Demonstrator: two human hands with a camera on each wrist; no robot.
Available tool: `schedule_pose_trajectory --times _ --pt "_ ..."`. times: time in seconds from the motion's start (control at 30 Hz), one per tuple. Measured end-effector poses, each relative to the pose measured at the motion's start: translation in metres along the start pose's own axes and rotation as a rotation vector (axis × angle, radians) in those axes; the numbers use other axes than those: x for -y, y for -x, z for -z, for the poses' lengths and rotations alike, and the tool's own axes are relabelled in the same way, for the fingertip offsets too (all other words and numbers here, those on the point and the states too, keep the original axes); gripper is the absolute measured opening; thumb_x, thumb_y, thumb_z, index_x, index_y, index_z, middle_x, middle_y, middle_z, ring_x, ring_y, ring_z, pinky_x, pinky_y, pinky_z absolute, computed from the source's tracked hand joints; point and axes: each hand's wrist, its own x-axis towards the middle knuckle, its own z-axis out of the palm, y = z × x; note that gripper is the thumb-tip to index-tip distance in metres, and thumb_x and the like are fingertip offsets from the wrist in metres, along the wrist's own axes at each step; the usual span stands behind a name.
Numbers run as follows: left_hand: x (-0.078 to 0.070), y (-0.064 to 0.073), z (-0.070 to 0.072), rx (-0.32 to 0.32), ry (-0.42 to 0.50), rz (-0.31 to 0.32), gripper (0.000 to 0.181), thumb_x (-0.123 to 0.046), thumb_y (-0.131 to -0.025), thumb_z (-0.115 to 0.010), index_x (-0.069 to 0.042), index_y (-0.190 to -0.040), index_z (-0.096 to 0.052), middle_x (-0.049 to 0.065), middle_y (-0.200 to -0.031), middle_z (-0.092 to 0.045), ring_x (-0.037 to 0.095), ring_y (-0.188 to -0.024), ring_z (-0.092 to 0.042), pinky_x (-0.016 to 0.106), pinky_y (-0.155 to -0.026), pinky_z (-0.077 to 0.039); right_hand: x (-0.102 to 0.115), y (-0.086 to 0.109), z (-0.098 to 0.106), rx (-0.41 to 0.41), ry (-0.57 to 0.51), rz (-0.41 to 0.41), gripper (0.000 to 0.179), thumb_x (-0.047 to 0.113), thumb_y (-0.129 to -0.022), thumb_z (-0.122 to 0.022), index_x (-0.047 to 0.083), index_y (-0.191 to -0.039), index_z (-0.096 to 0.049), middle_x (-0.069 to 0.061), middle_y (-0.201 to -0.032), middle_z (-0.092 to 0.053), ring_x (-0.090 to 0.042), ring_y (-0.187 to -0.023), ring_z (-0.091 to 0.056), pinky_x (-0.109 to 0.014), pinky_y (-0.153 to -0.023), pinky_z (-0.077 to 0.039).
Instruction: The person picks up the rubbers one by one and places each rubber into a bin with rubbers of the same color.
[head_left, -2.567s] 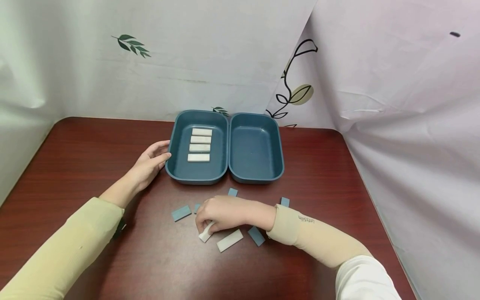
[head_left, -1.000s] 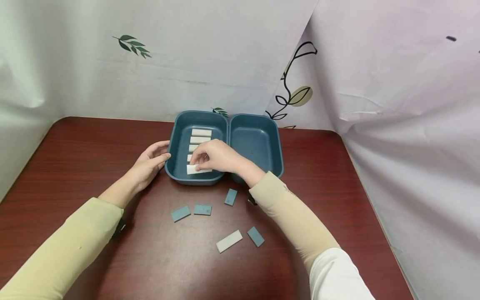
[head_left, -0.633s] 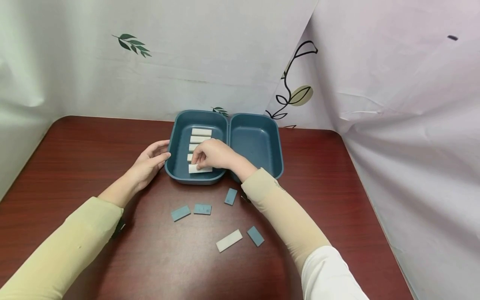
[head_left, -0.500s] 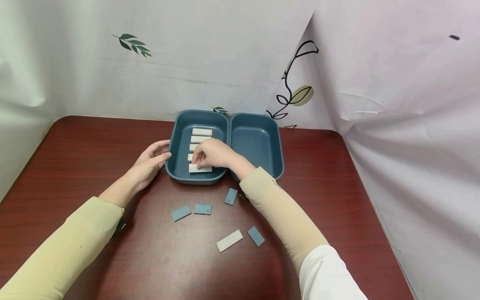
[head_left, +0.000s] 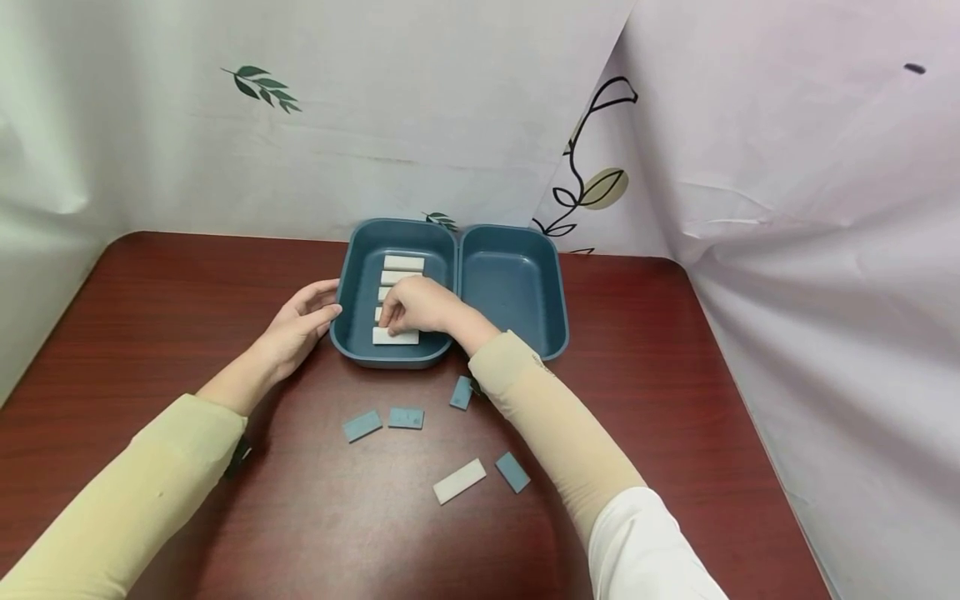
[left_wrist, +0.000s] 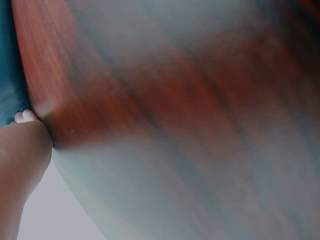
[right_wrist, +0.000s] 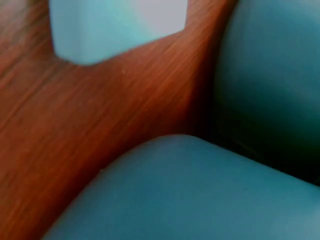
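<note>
My right hand [head_left: 422,305] reaches into the left blue tray [head_left: 352,350]. Its curled thumb and fingers pinch the top of a white rectangular block [head_left: 405,337], the nearest one in a column. Further white blocks [head_left: 403,263] lie behind it, parallel, some partly hidden by the hand. My left hand [head_left: 298,330] rests at the tray's left outer wall, thumb at the rim and fingers extended; in the left wrist view only a bit of that hand [left_wrist: 22,160] shows beside the blue wall [left_wrist: 10,65].
A matching blue tray [head_left: 510,292] adjoins on the right. On the brown table [head_left: 315,517] before the trays lie another white block [head_left: 459,481] and several grey-blue blocks [head_left: 406,418], one close under the right sleeve. White fabric [head_left: 420,108] hangs around the table.
My right hand has carried a white block from the table into the left tray. Since half a second ago, hand and block have shifted slightly left. The left hand has stayed at the tray.
</note>
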Motion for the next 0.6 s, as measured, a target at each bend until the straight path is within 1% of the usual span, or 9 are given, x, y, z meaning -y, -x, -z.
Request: schedule_pose_trajectory --times 0.1,0.33,0.47,0.6 --pt "0.0009 -0.0003 -0.0004 0.001 0.007 -0.003 0.048 -0.013 -0.110 -0.058 -0.018 -0.155 -0.041 -0.009 -0.135 -0.051 0.000 -0.119 -0.058 0.011 -0.099 -0.048 -0.0011 0.0003 -0.0012 -0.005 0.001 -0.002 0.011 0.013 -0.099 -0.078 0.012 -0.108 -0.083 -0.004 -0.106 -0.082 -0.013 -0.096 -0.075 -0.020 -0.084 -0.059" --pt "0.0009 0.0009 -0.0001 -0.006 -0.014 0.004 0.046 -0.015 -0.110 -0.059 -0.020 -0.153 -0.042 -0.010 -0.135 -0.051 -0.001 -0.121 -0.057 0.010 -0.099 -0.048 -0.0011 0.0013 -0.0023 -0.009 0.012 0.006 0.012 0.013 -0.101 -0.075 0.012 -0.109 -0.083 -0.003 -0.106 -0.082 -0.012 -0.096 -0.075 -0.021 -0.084 -0.058" --pt "0.0006 0.0005 -0.0002 -0.005 -0.006 0.005 0.046 -0.015 -0.110 -0.058 -0.020 -0.153 -0.042 -0.010 -0.136 -0.050 -0.001 -0.121 -0.057 0.010 -0.099 -0.047 -0.0012 0.0018 -0.0025 -0.019 0.008 0.016 0.011 0.011 -0.101 -0.075 0.011 -0.108 -0.083 -0.004 -0.106 -0.081 -0.013 -0.095 -0.074 -0.021 -0.084 -0.058" --pt "0.0002 0.0003 -0.0001 -0.002 0.023 0.008 0.046 -0.012 -0.110 -0.058 -0.020 -0.152 -0.042 -0.009 -0.136 -0.051 -0.001 -0.120 -0.059 0.010 -0.099 -0.048 -0.0023 0.0010 -0.0036 -0.015 0.004 0.013 0.011 0.011 -0.099 -0.077 0.010 -0.109 -0.082 -0.005 -0.106 -0.080 -0.013 -0.096 -0.074 -0.020 -0.084 -0.058"
